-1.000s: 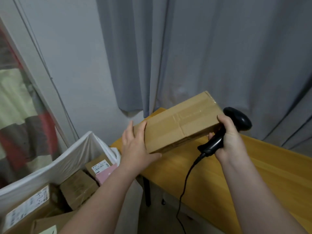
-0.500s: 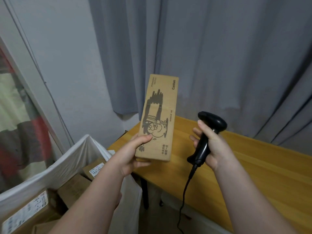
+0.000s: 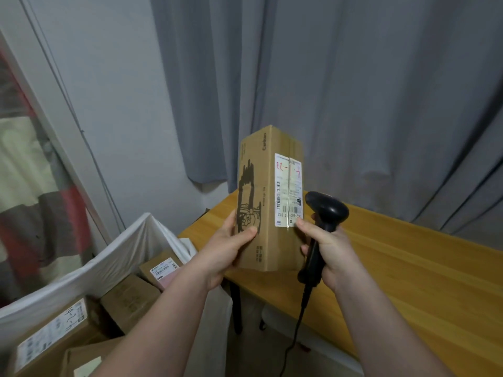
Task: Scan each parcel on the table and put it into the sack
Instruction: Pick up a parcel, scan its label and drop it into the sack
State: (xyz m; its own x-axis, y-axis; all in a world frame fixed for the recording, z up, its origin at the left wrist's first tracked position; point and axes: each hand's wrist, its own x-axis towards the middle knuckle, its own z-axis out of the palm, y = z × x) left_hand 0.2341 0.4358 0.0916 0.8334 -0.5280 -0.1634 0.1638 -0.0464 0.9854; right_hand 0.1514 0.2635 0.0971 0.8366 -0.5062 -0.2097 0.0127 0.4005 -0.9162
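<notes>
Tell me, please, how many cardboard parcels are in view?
5. The held parcel stands upright in the left hand; four lie in the sack: labelled corner parcel, bottom-edge parcel, plain middle parcel, table-side labelled parcel. More may be hidden underneath.

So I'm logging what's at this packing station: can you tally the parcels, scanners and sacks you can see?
White sack: 1
Cardboard parcels showing in it: 4
Cardboard parcel held up: 1
Black scanner: 1
Total: 7
</notes>
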